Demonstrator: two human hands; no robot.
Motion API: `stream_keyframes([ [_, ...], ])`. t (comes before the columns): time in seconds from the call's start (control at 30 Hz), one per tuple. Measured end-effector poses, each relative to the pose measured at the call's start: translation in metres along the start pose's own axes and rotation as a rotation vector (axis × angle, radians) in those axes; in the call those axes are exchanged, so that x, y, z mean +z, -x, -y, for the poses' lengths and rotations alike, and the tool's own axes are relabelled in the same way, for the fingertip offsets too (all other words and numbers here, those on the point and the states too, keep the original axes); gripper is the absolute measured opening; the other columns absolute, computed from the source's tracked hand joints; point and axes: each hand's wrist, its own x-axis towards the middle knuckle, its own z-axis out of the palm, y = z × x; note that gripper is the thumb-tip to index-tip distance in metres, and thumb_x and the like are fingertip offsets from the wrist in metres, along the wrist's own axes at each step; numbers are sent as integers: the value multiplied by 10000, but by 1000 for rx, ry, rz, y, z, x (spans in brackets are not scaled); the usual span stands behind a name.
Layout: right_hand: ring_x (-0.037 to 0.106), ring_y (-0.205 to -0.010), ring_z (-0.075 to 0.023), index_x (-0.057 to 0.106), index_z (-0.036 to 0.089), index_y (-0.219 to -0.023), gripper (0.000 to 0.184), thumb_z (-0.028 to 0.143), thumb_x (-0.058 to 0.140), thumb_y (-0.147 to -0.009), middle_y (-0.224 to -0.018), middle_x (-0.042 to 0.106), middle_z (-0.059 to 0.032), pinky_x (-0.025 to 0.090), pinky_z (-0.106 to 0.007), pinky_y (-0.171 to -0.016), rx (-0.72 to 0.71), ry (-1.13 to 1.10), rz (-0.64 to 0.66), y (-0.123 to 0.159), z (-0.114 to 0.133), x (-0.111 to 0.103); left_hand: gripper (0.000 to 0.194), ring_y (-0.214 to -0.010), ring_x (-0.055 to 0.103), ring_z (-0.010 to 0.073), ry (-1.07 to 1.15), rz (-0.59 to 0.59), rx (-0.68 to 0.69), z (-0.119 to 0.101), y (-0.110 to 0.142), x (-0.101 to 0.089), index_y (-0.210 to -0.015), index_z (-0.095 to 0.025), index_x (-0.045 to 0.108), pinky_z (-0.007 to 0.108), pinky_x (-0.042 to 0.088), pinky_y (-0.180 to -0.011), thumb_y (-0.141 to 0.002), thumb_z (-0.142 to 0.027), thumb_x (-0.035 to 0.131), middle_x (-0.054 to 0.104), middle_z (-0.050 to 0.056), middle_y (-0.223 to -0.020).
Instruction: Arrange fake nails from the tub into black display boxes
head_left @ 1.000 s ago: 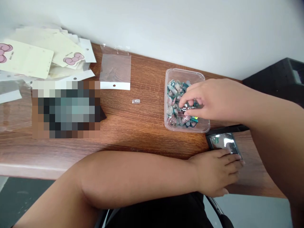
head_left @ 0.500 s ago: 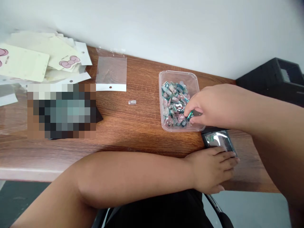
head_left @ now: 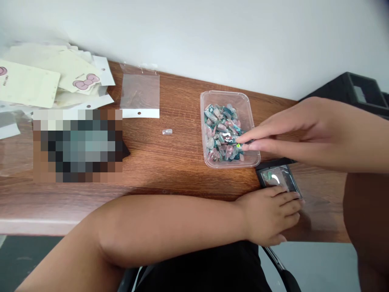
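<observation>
A clear plastic tub (head_left: 204,121) holds a heap of press-on nails (head_left: 219,132) in teal, pink and translucent tones. Over its right side, my right hand (head_left: 291,136) pinches one shiny press-on nail (head_left: 238,145) with a yellow-green glint between thumb and fingertips. My left hand (head_left: 270,215) lies flat, palm down, its fingers spread over the near edge of a black case (head_left: 259,175) with a clear, reflective window. A single pale press-on nail (head_left: 167,132) rests on the wooden table (head_left: 182,162), left of the tub.
A clear bag (head_left: 139,91) with a white header lies left of the tub. Cream cards (head_left: 33,83) with pink bows are piled at the far left. Below them a dark object (head_left: 85,146) is pixelated. A black bin (head_left: 349,87) stands at the back right, against the wall.
My right hand has turned and straightened its fingers, now showing its side, and has lifted slightly with the shiny nail. My left hand stays in place; the view has shifted a little.
</observation>
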Motion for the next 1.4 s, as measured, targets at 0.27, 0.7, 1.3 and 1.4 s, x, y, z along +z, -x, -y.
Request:
stream_keyframes([
  [0.27,733,-652,-150,811,399,-991,183,298,825,-839,-890,803,28,611,-291,-565,-110,-688,-391,44,-2,24,611,-1555,380,286,21,59,-12,3,2,-6,-1502,-91,541,439,196,-1312,-1012,-450,476,433,146,-1647],
  [0.7,736,-671,-130,779,286,-1184,235,313,633,-1001,-912,804,-41,618,-236,-599,-271,-1129,-478,75,-32,51,597,-1555,375,300,34,37,-3,7,3,-11,-1480,-82,556,445,176,-1320,-1022,-455,471,435,157,-1643],
  [1.3,616,-669,-106,771,204,-994,108,239,747,-895,-855,708,-42,494,-245,-555,-450,-1275,-560,68,-38,61,627,-1539,394,266,-15,39,-12,7,2,-11,-1495,-108,533,410,159,-1320,-1026,-518,461,443,132,-1643],
  [1.4,591,-655,-105,738,200,-971,85,244,736,-898,-822,680,-31,475,-256,-557,-424,-1295,-547,66,-34,62,649,-1548,377,280,-15,45,-11,7,2,-10,-1503,-96,526,425,178,-1317,-1019,-525,475,438,142,-1645],
])
